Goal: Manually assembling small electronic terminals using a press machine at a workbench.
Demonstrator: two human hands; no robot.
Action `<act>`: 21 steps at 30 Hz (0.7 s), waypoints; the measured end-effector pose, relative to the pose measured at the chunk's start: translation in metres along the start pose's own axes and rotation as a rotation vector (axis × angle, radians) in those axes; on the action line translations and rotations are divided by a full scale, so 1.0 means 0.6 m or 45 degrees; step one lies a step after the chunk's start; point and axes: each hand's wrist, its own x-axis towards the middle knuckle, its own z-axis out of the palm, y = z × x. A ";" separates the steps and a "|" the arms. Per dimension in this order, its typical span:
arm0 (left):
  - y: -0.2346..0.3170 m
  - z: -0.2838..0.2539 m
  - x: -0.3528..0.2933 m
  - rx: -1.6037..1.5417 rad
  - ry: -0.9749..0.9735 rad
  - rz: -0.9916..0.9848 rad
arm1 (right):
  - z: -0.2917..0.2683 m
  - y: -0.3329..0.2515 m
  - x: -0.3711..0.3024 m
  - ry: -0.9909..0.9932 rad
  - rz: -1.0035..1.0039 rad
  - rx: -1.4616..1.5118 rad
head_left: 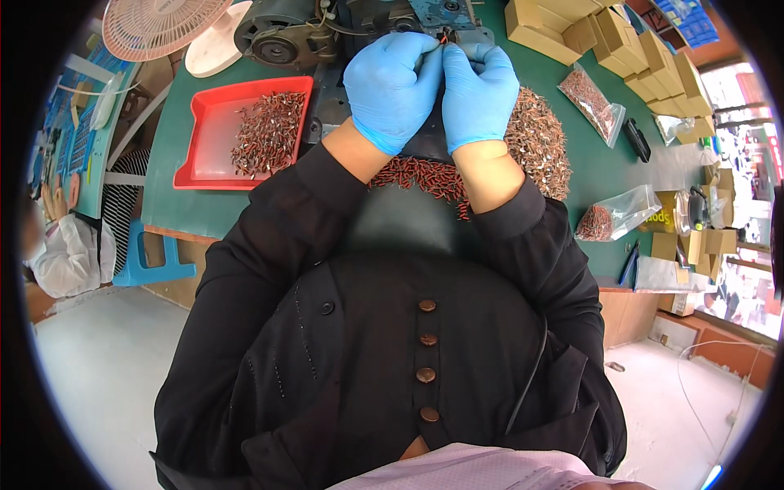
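Observation:
My left hand (pixel 390 91) and my right hand (pixel 479 94), both in blue gloves, come together at the working end of a dark metal machine (pixel 420 145). The thumb and fingers of each hand are pinched closed, with the tips nearly touching. A small dark and orange-red bit (pixel 445 37) shows between the fingertips; what it is, and how each hand holds it, is too small to tell. Below my wrists lies a heap of small red parts (pixel 420 178). Beside my right wrist spreads a bigger pile of small reddish and silvery parts (pixel 539 143).
On the left stands a red tray (pixel 214 131) holding similar small parts (pixel 269 135). A motor (pixel 282 37) and a fan (pixel 163 24) are behind it. Plastic bags of parts (pixel 592 102), a black object (pixel 636 140) and cardboard boxes (pixel 543 33) line the right. Another person (pixel 73 257) sits far left.

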 end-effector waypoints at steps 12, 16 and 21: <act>-0.004 0.001 -0.006 0.010 0.018 -0.052 | 0.006 -0.008 -0.005 0.055 -0.027 -0.132; 0.000 0.002 -0.004 0.005 0.004 -0.079 | 0.003 -0.005 -0.003 0.071 -0.050 -0.134; -0.002 0.002 -0.003 0.010 -0.001 -0.007 | 0.004 -0.010 -0.005 0.065 -0.016 -0.120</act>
